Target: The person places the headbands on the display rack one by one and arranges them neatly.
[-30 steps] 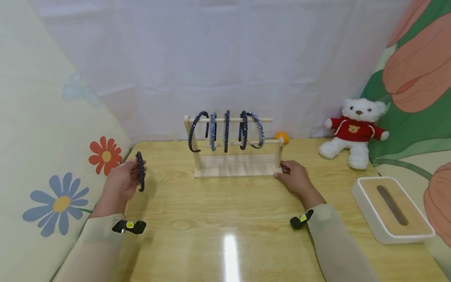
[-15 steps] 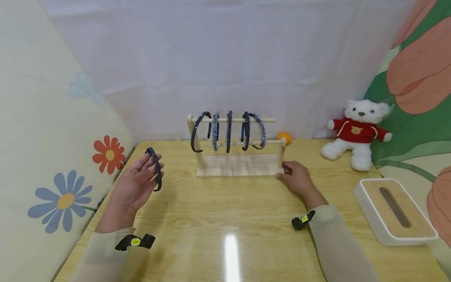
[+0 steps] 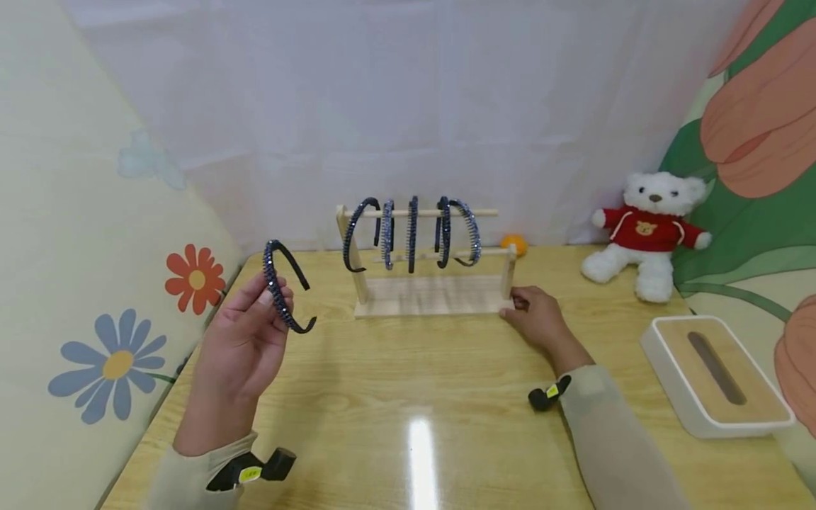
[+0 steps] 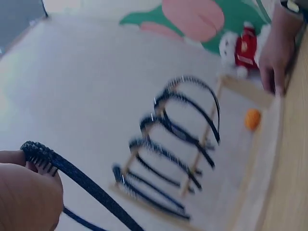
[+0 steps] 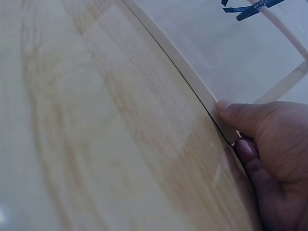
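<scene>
My left hand point(image 3: 239, 347) pinches a dark beaded headband point(image 3: 273, 285) between thumb and fingers, raised above the table at the left. Its two ends point right, towards the rack. In the left wrist view, comb teeth line the inside of that headband point(image 4: 91, 186). A pale wooden headband rack point(image 3: 433, 303) stands at the middle back, with several dark and blue sparkly headbands point(image 3: 412, 237) hanging over its upper rod. My right hand point(image 3: 542, 326) grips the rack's near right corner. In the right wrist view the thumb point(image 5: 238, 115) presses on the base edge, with fingers curled against its side.
An orange ball-like thing point(image 3: 513, 245) lies behind the rack's right post. At the right, a white teddy bear point(image 3: 647, 230) in a red top sits beyond a white tissue box point(image 3: 676, 368) with a wooden lid. Curtain and flowered panels border the wooden table point(image 3: 357, 404).
My left hand has come rightwards with the headband, raising and turning it so its open side now shows. The right hand stays at the rack's corner, and the hanging headbands keep their places.
</scene>
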Demonstrator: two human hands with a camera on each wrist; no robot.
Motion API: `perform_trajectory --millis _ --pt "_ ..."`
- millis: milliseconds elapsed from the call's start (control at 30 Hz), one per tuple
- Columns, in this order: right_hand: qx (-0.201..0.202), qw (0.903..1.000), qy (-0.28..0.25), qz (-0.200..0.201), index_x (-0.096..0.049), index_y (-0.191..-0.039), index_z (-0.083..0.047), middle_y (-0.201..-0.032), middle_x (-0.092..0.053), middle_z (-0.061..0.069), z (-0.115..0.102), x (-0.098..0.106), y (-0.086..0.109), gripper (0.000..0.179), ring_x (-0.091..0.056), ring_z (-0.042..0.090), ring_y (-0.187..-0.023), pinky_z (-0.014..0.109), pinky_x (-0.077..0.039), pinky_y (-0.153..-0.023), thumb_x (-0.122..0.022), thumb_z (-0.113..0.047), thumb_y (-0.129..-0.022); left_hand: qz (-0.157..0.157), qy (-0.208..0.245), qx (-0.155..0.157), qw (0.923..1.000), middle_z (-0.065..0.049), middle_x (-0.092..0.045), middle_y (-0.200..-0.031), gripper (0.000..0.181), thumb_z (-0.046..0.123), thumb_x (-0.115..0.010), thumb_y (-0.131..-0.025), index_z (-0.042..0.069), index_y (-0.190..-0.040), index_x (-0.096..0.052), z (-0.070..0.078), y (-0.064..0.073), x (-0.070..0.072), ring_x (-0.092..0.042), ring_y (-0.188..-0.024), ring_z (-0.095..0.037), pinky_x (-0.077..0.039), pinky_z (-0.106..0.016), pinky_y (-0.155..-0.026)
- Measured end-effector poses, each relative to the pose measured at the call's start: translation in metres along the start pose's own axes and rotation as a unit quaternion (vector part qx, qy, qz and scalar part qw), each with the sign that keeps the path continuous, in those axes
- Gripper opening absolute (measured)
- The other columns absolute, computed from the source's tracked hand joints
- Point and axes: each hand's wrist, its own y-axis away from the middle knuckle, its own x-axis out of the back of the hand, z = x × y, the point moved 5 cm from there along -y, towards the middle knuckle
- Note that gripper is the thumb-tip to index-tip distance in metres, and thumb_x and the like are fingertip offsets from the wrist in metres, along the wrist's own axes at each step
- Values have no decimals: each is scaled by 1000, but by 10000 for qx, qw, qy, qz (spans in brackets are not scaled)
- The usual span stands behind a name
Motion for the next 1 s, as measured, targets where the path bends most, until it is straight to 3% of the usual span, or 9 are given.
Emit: perform_trajectory --millis 167,267,400,533,700,767,833,1000 --pt "-14 10000 26 -23 -64 -149 2 -138 -66 24 0 4 -1 57 -69 40 -126 54 -58 -110 -81 -22 -100 -800 -97 -248 9964 -11 -74 -121 35 -9 -41 -114 2 -130 -69 -28 9 -58 -74 -104 -24 -63 -33 -98" --pt "9 10000 55 -32 -63 -149 3 -138 -66 24 0 4 -1 57 -70 40 -126 54 -58 -110 -81 -22 -100 -798 -162 -150 9966 -7 -72 -117 31 -5 -46 -114 10 -131 -67 -53 10 -90 -73 -101 -20 -63 -32 -97" --pt "73 9999 126 -41 -63 -148 4 -138 -66 25 1 2 -2 57 -69 40 -126 54 -57 -111 -81 -21 -100 -555 -204 200 9981 -4 -71 -110 28 1 -49 -114 19 -130 -64 -94 5 -124 -72 -96 -17 -62 -28 -95" --pt "185 9997 136 53 -65 -145 5 -135 -68 26 2 0 -3 55 -71 40 -124 54 -58 -110 -82 -19 -98 -379 -546 425 9969 -1 -71 -108 31 -3 -47 -113 18 -127 -65 -139 -9 -151 -69 -95 -13 -61 -23 -88" --pt "295 9994 70 183 -69 -142 3 -130 -70 25 1 1 -3 53 -71 40 -119 55 -57 -110 -84 -18 -96 -193 -1151 415 9923 -5 -71 -118 27 -6 -51 -111 -5 -134 -64 -183 -32 -171 -67 -104 -12 -60 -20 -93" --pt "261 9995 40 168 -70 -140 3 -130 -70 24 1 2 -3 51 -70 40 -119 55 -57 -110 -84 -18 -96 -138 -1527 446 9872 -10 -71 -125 29 -4 -52 -112 -8 -139 -62 -196 -42 -175 -67 -110 -13 -59 -21 -97" --pt "165 9998 6 118 -68 -142 3 -131 -69 24 2 2 -4 52 -70 40 -121 55 -57 -111 -83 -18 -97 -115 -1861 474 9813 -15 -70 -129 31 -3 -53 -112 -7 -141 -63 -207 -52 -178 -66 -113 -16 -58 -22 -97" --pt "55 10000 -16 56 -66 -144 4 -135 -68 25 2 2 -5 53 -69 40 -124 54 -57 -112 -79 -18 -99 17 -2554 422 9659 -13 -73 -128 31 -1 -56 -111 3 -139 -69 -225 -72 -179 -66 -113 -16 -58 -22 -95"
